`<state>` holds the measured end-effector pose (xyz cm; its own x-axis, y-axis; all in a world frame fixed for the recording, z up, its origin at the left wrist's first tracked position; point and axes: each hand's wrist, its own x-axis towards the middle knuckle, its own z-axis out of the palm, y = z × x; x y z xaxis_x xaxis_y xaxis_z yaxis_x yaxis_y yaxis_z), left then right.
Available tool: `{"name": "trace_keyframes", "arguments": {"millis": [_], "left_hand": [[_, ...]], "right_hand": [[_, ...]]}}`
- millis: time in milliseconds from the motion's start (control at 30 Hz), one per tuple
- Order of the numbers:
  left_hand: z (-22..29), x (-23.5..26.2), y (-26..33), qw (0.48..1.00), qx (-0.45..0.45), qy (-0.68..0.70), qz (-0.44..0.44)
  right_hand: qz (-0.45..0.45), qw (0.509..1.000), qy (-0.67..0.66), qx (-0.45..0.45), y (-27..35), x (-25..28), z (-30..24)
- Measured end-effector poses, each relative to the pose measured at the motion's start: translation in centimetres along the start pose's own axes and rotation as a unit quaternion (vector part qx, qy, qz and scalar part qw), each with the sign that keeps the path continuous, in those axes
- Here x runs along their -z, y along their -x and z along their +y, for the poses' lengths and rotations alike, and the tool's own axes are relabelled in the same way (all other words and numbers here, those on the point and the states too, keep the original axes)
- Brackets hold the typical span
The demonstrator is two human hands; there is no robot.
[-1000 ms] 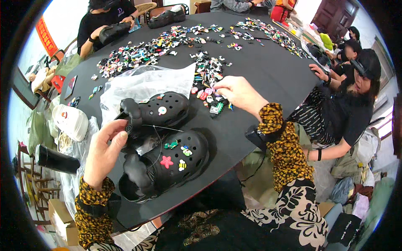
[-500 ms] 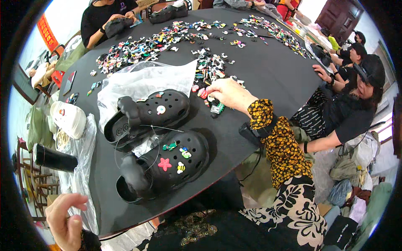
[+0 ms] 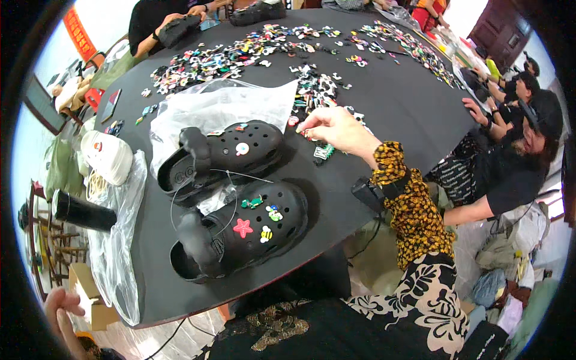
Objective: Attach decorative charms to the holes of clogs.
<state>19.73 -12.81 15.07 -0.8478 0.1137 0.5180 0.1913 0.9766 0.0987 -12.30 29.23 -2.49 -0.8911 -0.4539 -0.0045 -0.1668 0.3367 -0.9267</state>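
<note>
My right hand [image 3: 342,131] reaches over the near end of a pile of small colourful shoe charms [image 3: 315,87]. Its thumb and forefinger are pinched together; whatever is between them is too small to make out. A round red charm [image 3: 293,120] and a green-and-white letter charm [image 3: 323,154] lie close to it. My left hand [image 3: 63,315] hangs off the table at the lower left, holding nothing, fingers loosely apart. Two black clogs, joined by a thin loop, lie between my hands. The nearer clog [image 3: 270,231] bears a pink starfish, a bee and other charms; the farther clog [image 3: 258,144] has an eyeball-like charm.
Clear plastic bags [image 3: 225,105] lie behind the clogs and along the left edge. A white clog [image 3: 107,157], a black cylinder [image 3: 84,211] and a phone [image 3: 111,105] are also left. More charms [image 3: 234,57] spread across the far table. People sit opposite and at right.
The view has shifted, moving the table scene slightly right and up. My left hand has dropped lower and farther left. My right fingertips have pinched together among the red charms.
</note>
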Motion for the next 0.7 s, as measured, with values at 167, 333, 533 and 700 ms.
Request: {"name": "trace_keyframes", "arguments": {"millis": [167,333,533,700], "left_hand": [[1.8,-2.0,-4.7,0.958,0.167,0.218,-0.084],[3.3,-9.0,-12.1,0.921,0.098,0.346,-0.152],[3.4,-18.5,-17.1,0.860,0.159,0.381,-0.300],[2.8,-23.5,-16.9,0.806,0.262,0.398,-0.352]], "right_hand": [[0.022,0.990,-0.142,0.015,0.8,-1.2,-3.5],[0.033,0.967,-0.252,0.018,0.7,-2.5,-5.5],[0.035,0.971,-0.236,0.030,-0.3,-3.8,-6.1],[0.039,0.991,-0.123,0.034,-1.7,-5.1,-5.7]]}}
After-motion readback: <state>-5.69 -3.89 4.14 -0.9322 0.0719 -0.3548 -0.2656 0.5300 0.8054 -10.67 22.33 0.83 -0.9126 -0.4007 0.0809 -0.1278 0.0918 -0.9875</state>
